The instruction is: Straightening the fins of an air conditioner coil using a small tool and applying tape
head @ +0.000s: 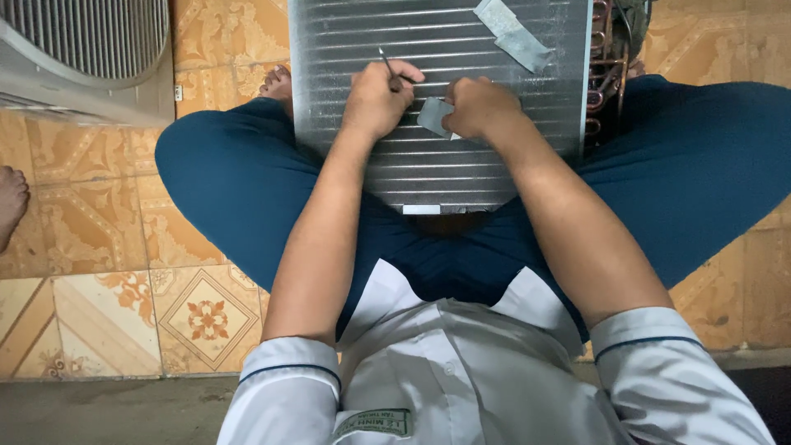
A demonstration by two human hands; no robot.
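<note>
A finned metal coil panel was laid across the lap of a seated person in dark blue trousers. A thin metal tool was gripped in the left hand, its fingers closed around it, with the tip raised over the fins. A small grey pad was pinched in the right hand and pressed against the panel. Grey tape strips were seen stuck near the panel's top. Copper tubes were visible along its right edge.
</note>
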